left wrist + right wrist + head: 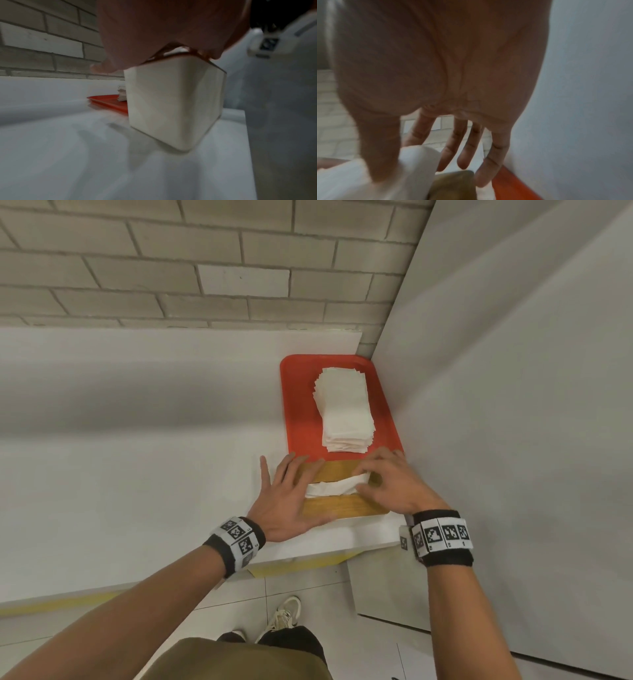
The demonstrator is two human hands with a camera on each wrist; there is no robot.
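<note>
A tissue box with a wooden lid (342, 470) and a white body (171, 101) stands at the counter's front right corner. A white tissue (329, 487) sticks out of the slot in the lid. My left hand (294, 491) lies flat on the lid's left end with its fingers spread. My right hand (368, 482) rests over the lid's right end. There it pinches the tissue's right end (412, 169) between thumb (380, 148) and forefinger, while the other fingers reach out straight.
Behind the box lies a red tray (301, 405) carrying a stack of white napkins (346, 409). A grey panel (496, 405) rises close on the right and a brick wall (205, 268) stands at the back. The white counter (137, 474) stretches left.
</note>
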